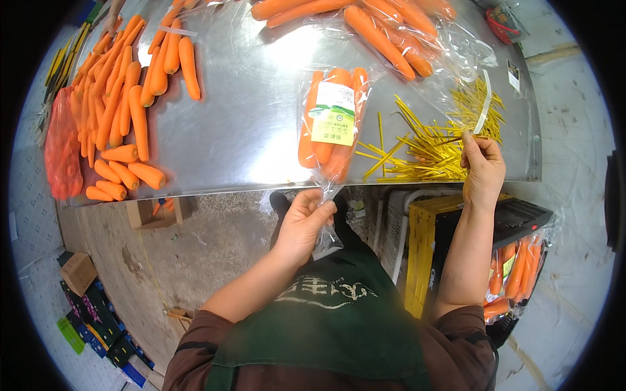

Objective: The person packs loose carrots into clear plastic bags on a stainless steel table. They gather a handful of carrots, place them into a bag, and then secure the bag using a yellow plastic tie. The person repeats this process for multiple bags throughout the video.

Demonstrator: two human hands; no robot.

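My left hand (305, 220) pinches the gathered neck of a clear plastic bag of carrots (332, 122), whose labelled body lies on the metal table (220, 146). The bag's loose end hangs below my fingers, past the table edge. On the right, my right hand (479, 151) holds a gold twist tie (452, 140) between thumb and forefinger, just over a pile of gold twist ties (430, 156). A pale strip (484, 105) stands out behind those fingertips.
Loose carrots (112, 97) are heaped at the left beside a red mesh bag (63, 146). Further bagged carrots (381, 39) lie at the far side. A black crate (518, 220) with packed carrots stands below right. At the top left, another person's hand (111, 22) touches the heap.
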